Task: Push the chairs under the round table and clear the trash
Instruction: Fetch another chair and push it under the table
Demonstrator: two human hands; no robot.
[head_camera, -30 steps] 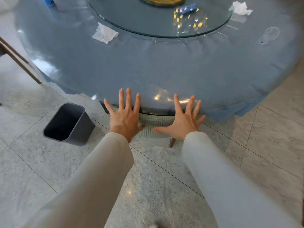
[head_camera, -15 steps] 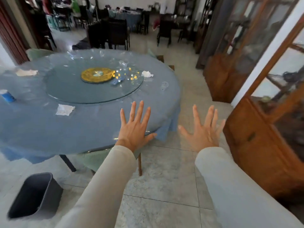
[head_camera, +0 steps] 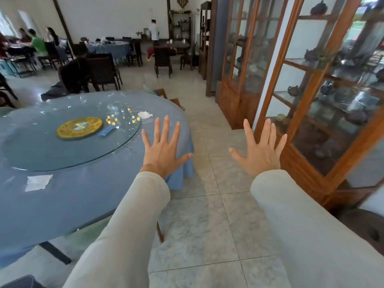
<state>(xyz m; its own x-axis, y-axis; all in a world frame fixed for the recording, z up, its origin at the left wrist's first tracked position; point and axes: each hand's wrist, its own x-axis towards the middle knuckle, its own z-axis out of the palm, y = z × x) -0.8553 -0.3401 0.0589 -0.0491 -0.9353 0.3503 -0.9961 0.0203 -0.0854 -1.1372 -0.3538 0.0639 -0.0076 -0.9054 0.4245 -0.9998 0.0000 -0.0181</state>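
Fingers (head_camera: 166, 129) spread, both hands empty, free for next chair (head_camera: 166, 96); tissue (head_camera: 145, 114) beyond left fingertips on worktop (head_camera: 83, 194).

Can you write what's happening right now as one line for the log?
left hand: open, empty | right hand: open, empty | crumpled tissue: on round table | chair: tucked under

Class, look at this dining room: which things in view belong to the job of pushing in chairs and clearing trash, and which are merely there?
Belongs to the job:
round table
tucked chair
far chair
near tissue
far tissue
blue wrapper
bin
left hand and right hand, both empty

Just there:
glass turntable
display cabinets
other diners' tables
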